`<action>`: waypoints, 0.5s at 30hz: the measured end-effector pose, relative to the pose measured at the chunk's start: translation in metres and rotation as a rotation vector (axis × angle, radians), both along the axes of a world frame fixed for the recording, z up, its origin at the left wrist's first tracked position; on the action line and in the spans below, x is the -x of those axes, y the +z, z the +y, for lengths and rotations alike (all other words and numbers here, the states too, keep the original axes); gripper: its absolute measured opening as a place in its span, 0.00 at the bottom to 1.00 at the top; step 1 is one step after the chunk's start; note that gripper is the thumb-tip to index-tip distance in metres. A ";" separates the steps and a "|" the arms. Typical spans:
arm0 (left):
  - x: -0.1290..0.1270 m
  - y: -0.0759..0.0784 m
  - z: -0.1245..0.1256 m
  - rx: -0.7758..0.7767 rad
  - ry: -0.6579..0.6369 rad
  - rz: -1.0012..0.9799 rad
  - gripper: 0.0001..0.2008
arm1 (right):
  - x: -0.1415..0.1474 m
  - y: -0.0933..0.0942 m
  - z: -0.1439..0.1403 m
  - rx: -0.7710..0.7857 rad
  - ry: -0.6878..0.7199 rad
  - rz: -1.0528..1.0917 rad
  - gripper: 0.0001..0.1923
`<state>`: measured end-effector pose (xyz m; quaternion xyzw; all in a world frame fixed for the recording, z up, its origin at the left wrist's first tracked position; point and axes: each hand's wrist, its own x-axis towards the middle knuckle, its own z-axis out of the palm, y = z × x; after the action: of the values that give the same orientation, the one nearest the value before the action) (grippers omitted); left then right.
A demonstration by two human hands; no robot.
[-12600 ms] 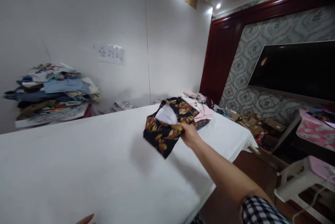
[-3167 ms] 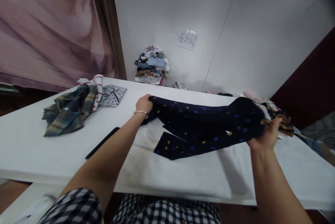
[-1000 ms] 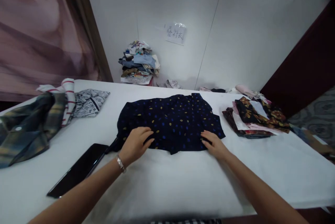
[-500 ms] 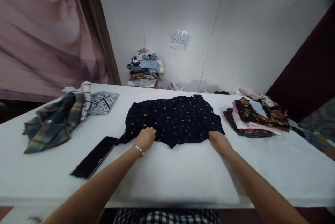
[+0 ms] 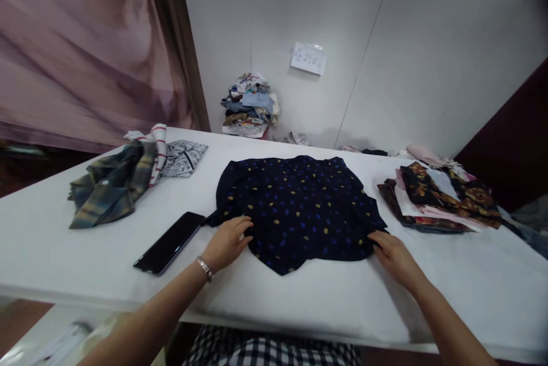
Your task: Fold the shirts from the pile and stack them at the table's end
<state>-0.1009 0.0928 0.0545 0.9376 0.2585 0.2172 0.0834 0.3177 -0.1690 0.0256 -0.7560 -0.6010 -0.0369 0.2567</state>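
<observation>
A dark navy shirt with yellow and blue spots lies spread on the white table, its front edge uneven with a point hanging toward me. At its lower left edge, my left hand rests with fingers stretched and thumb apart, touching the cloth. My right hand is at the shirt's lower right edge, fingertips on the fabric and fingers loosely apart. Neither hand grips the cloth. A black phone lies left of my left hand, its top end near a dark strip of the shirt.
At the left lie a plaid shirt, a red-striped white cloth and a grey printed cloth. Folded clothes are stacked at the right. Behind the white table, a tall clothes pile stands against the wall under a paper sign.
The shirt's front edge has come toward me and lies lower and wider on the table. Both hands have loosened from the hem, and the right one moved outward. The view shifted slightly.
</observation>
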 end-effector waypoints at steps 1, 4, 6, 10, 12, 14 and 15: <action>-0.001 -0.002 0.000 -0.011 0.003 -0.013 0.16 | 0.013 0.000 0.003 -0.014 0.003 0.026 0.17; -0.013 -0.002 -0.004 0.009 -0.075 0.045 0.25 | 0.058 0.006 0.019 0.026 0.127 0.088 0.20; -0.023 -0.002 -0.006 0.045 -0.101 0.106 0.22 | 0.083 0.010 0.033 0.099 0.226 0.068 0.23; -0.035 0.005 -0.004 0.075 -0.052 0.154 0.05 | 0.099 0.008 0.051 0.185 0.252 -0.005 0.21; -0.032 0.015 -0.003 0.100 -0.029 0.120 0.07 | 0.092 0.004 0.049 0.167 0.228 -0.013 0.20; -0.024 0.026 -0.006 0.131 -0.011 0.058 0.08 | 0.081 0.000 0.040 0.137 0.196 -0.005 0.20; -0.019 0.031 -0.008 0.141 -0.005 0.038 0.09 | 0.075 0.000 0.034 0.121 0.177 0.007 0.20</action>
<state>-0.0820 0.0850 0.0851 0.9340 0.2724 0.1803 0.1446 0.2430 -0.1348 0.0253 -0.7140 -0.6658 0.0249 0.2150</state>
